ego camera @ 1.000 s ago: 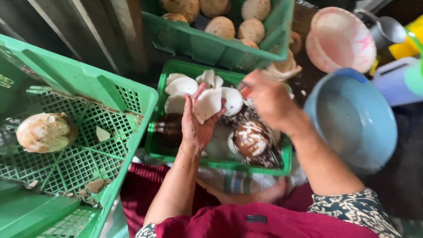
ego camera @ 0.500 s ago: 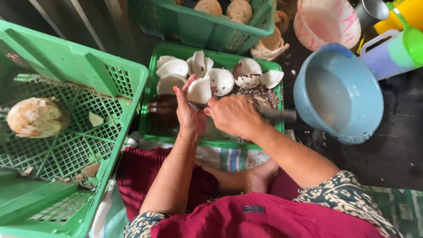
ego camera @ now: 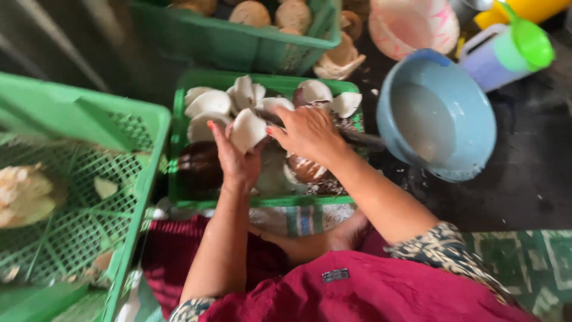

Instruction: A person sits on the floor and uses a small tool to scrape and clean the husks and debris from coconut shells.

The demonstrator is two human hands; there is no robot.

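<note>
Head view: over the middle green crate [ego camera: 179,134], the left hand [ego camera: 233,160] cups a white coconut piece [ego camera: 247,129] in its palm. The right hand [ego camera: 308,132], just beside it, is clenched around a dark tool handle [ego camera: 363,139]. More white pieces [ego camera: 208,102] lie at the crate's far side; a blue basin [ego camera: 444,113] stands right of it.

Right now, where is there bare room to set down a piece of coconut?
The large green crate on the left has open mesh floor between the whole coconut at its left edge and its right wall. The middle green crate is crowded: white coconut pieces fill its back, and the left hand and right hand work over the rest.
</note>
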